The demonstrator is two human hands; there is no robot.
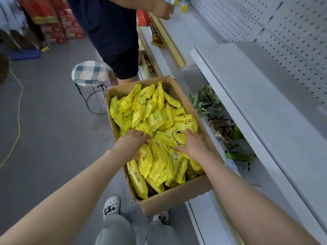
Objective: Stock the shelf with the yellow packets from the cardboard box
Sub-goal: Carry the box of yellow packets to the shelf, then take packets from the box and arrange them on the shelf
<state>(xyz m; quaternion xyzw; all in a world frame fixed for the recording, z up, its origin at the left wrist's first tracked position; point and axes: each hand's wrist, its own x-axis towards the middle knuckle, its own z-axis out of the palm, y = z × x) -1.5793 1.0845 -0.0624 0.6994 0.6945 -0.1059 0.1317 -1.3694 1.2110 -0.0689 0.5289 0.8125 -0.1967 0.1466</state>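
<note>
Head view, looking down. An open cardboard box on the grey floor, just beside the white shelf on the right. Heaped full of yellow packets, lying every which way, some flat and some on edge. A black smiley face on one of the top packets.

Both bare arms reaching down into the box. Left hand resting on the packets near the left wall of the box, fingers bent down into the pile, tips hidden among the packets; hard to tell whether anything is grasped. Right hand lying flat on the smiley packet, fingers straight and spread, released, pressing on top and grasping nothing.

On the lower shelf level, just past the right wall of the box, green and brown packets in a loose pile. White top shelf board bare here, dotted white back wall behind.

Behind the box, a stool with a checked cushion. Next to it another person in dark clothes, one hand up at the shelf. Red cartons stacked far back on the left. Down at the bottom, two white shoes and grey trousers.
</note>
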